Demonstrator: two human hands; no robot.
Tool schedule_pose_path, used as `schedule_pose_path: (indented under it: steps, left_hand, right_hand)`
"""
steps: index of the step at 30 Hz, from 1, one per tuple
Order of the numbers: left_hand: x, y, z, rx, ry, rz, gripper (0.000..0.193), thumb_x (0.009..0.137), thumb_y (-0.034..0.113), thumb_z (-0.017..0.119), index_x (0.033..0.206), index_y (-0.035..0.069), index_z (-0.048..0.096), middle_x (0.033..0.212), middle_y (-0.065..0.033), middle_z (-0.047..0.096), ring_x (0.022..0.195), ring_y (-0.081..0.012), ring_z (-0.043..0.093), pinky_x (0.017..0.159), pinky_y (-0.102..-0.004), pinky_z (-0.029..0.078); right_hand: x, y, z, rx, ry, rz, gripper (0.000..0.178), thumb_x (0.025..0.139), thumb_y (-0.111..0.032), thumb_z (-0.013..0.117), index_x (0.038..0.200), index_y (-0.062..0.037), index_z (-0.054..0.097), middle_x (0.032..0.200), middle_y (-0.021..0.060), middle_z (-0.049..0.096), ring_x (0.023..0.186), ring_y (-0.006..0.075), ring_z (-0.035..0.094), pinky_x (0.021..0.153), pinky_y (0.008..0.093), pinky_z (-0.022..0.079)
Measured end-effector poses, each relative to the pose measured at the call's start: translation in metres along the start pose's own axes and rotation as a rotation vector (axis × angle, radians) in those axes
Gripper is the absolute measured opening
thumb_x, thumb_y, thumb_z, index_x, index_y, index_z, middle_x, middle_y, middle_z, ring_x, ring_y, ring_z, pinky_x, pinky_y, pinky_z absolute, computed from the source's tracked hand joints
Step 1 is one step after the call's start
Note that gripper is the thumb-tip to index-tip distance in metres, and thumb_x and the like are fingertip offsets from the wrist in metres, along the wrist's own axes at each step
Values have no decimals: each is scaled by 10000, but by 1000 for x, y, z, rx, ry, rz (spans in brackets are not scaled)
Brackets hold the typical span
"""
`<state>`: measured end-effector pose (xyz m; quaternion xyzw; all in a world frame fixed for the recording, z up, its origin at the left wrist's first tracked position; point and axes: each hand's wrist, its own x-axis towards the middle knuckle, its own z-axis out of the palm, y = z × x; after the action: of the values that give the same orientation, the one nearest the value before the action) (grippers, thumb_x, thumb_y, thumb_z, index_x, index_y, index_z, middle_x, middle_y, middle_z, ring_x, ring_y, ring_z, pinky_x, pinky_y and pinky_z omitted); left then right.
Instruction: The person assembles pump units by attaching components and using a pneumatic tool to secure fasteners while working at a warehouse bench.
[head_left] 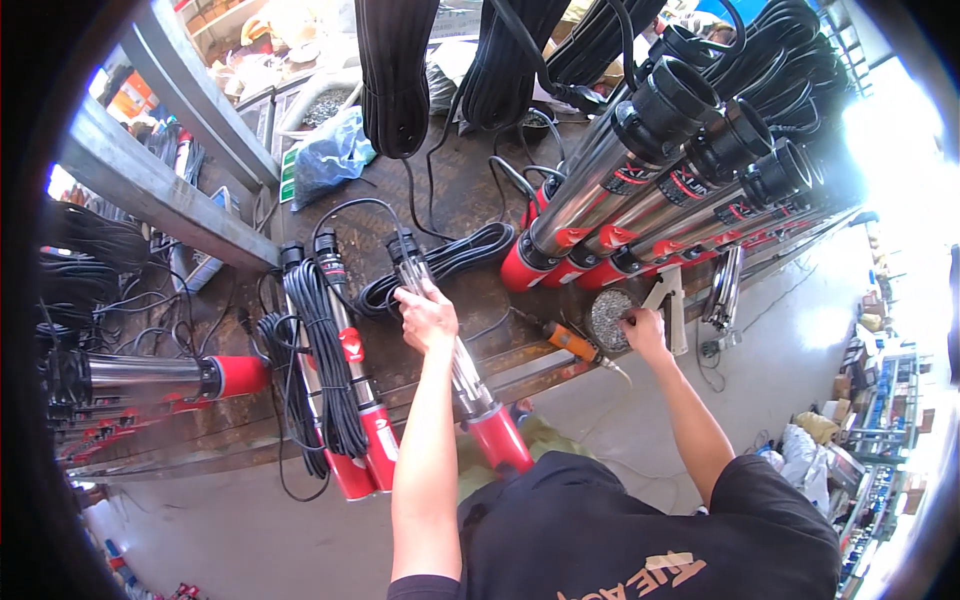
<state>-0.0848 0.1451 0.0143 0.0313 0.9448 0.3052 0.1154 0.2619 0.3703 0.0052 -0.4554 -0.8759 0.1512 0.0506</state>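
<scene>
My left hand [430, 318] is wrapped around the steel body of a submersible pump [498, 437], which lies across the bench edge with its red end toward me and its black end away. A black cable runs from its far end into a coil [450, 265] just beyond. My right hand [645, 330] is at the rim of a round container [606, 318] full of small metal parts, perhaps screws. Its fingers are drawn together over the parts; whatever they hold is too small to make out. An orange power screwdriver [570, 341] lies between my hands, left of the container.
Two similar pumps [378, 440] with a bundled cable [325, 370] lie to the left. Several upright pumps [590, 190] crowd the back right. Cable bundles [395, 80] hang at the top, near a blue plastic bag [335, 160]. A metal frame [170, 180] rises at the left.
</scene>
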Motion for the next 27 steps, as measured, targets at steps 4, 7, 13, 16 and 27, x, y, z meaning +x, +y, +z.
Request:
schedule_pose_path:
  steps: [4,7,13,16,27]
  left_hand:
    - [1,-1,2,5,33,12,530,1000,476,435,1228,-2,405,991,-266,663,862,-450,683,757,-556,541]
    - [0,3,0,-20,-4,4,509,999,473,433,1205,8,413,994,-277,657,866,-452,685,758,-556,542]
    - [-1,-2,-4,-69,8,-4,548,997,473,446,1258,-7,414,1012,-273,651,845,-442,690,748,-543,553]
    - [-1,-4,-4,-72,31,13,534,995,459,461,1246,-10,416,992,-261,650,833,-432,693,725,-530,562]
    - [-5,-2,-9,-115,45,123,675,993,377,502,1532,54,256,1012,-242,612,819,-410,681,691,-509,565]
  right_hand:
    - [3,-9,-17,24,60,-106,194,815,-236,713,876,-60,770,779,214,686,765,409,681,723,467,556]
    - [3,-12,-22,-73,-5,-21,236,829,-299,722,875,-74,773,781,214,683,762,413,676,712,476,547]
    - [7,-63,-28,232,-169,110,226,880,-208,678,862,9,737,700,148,703,617,247,697,597,371,549]
    - [-3,-157,-33,468,-267,62,260,925,-214,684,896,42,720,690,108,706,585,148,689,529,282,520]
    - [98,-357,24,646,-424,-496,202,883,-157,680,955,25,732,776,122,737,659,167,719,639,285,556]
